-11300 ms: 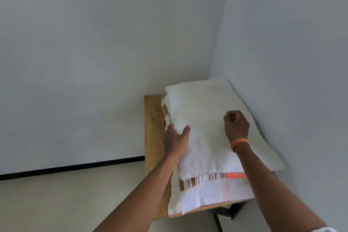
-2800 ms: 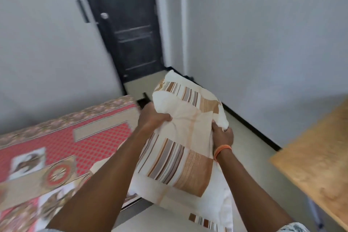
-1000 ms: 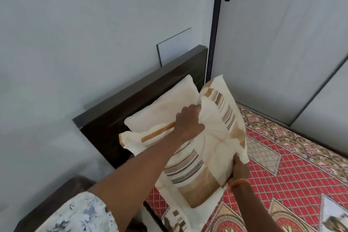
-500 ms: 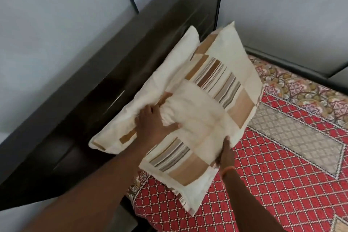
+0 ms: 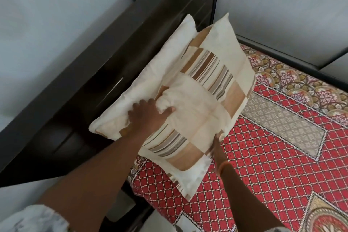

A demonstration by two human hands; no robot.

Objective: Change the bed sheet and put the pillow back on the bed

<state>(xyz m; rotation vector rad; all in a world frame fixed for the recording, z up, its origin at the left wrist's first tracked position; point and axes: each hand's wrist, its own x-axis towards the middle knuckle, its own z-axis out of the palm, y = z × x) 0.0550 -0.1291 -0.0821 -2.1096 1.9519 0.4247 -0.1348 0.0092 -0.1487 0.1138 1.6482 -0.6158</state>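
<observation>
Two cream pillows lie stacked at the head of the bed. The upper pillow (image 5: 203, 96) has brown stripes and tan blocks; the plain one (image 5: 150, 81) under it leans against the dark headboard (image 5: 79, 96). My left hand (image 5: 148, 117) grips a bunch of the upper pillow's cover near its left edge. My right hand (image 5: 216, 145) holds that pillow's near edge, with the fingers hidden beneath it. A red patterned bed sheet (image 5: 263, 156) covers the mattress.
Grey walls stand behind the headboard and along the far side of the bed. A dark bed frame rail (image 5: 282, 52) runs along the far edge. A dark bedside piece (image 5: 120, 213) sits low at the left of the mattress.
Both pillows were carried from the wooden table to the bed. In the last half second they sank a little lower toward the sheet by the headboard, both hands still holding.
</observation>
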